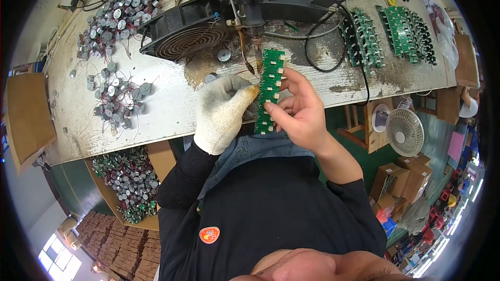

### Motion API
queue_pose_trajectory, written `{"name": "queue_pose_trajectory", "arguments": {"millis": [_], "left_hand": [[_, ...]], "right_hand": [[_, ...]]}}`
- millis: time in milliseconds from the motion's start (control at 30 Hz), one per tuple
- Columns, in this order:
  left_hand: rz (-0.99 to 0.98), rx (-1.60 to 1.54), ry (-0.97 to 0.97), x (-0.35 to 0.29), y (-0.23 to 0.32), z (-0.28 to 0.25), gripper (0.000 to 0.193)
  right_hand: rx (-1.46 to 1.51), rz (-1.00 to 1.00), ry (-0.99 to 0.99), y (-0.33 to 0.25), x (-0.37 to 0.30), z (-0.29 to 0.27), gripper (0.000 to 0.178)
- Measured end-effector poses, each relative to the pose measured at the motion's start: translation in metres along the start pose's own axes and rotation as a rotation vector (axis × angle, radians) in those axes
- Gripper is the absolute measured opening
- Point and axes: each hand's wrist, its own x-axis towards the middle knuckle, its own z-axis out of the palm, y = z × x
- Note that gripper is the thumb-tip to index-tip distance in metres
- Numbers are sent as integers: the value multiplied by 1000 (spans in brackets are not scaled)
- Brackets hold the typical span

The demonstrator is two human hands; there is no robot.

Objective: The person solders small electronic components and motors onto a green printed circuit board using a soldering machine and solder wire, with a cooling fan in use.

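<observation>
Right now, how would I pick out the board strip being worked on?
Find the black round-grilled fan on the white bench. Right of it, under the soldering tip, is a green circuit-board strip held upright between a gloved left hand and bare right hand; other strips lie flat.

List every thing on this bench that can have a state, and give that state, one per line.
green circuit board strip: upright, held between both hands, top end at the iron tip.
left hand: gloved, gripping the strip's left edge.
right hand: bare, pinching the strip's right edge.
soldering iron: fixed in its stand, tip pointing down.
black fan: lying tilted on the bench; spinning or not, cannot tell.
finished green boards: laid in rows on the bench.
</observation>
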Motion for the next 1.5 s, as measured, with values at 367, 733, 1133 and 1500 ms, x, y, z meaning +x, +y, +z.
{"name": "queue_pose_trajectory", "arguments": {"millis": [367,733,1133,1500], "left_hand": [[-21,43,-14,-2,3,1,16],[-43,0,4,0,3,0,18],[-85,-98,-2,-5,-1,0,15],[35,30,2,-2,2,1,16]], "right_hand": [[-14,16,2,-6,-1,1,60],[0,-2,2,-8,0,2,60],[39,47,-15,-2,-2,4,61],[4,2,-16,-5,-1,1,63]]}}
